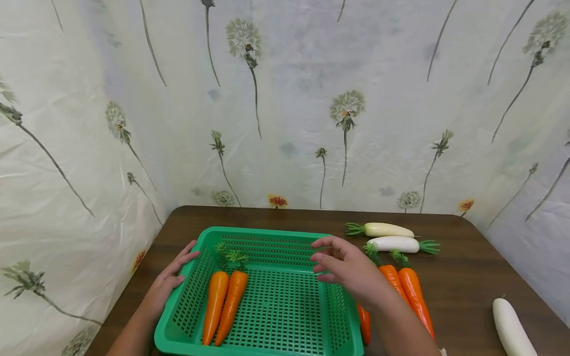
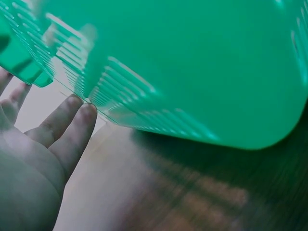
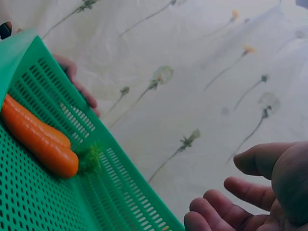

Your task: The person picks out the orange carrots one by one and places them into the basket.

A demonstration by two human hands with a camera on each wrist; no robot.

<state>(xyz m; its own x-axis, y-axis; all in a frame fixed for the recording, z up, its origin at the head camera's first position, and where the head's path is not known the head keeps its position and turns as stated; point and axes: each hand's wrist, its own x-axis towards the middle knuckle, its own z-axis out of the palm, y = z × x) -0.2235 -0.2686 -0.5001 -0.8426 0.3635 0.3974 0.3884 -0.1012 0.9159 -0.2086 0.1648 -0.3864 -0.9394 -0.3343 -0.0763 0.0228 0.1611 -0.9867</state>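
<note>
A green plastic basket [image 1: 267, 232] stands on the table in front of me. Inside it, toward the left, lie two orange carrots [image 1: 215, 304] side by side, green tops pointing away. My left hand [image 1: 166, 284] rests against the basket's left side; in the left wrist view its extended fingertips [image 2: 86, 113] touch the slotted wall. Over the right rim hovers my right hand [image 1: 345, 267], fingers loosely bent and nothing between them. The right wrist view also shows this hand [image 3: 260, 197] with thumb and fingers apart, beside the basket.
Right of the basket lie two more carrots [image 1: 416, 296], and part of another carrot [image 1: 364, 321] shows by its wall. Two white radishes [image 1: 394, 244] lie behind them. Another white radish [image 1: 512, 326] is at the right table edge. A flowered sheet [image 1: 285, 99] hangs behind.
</note>
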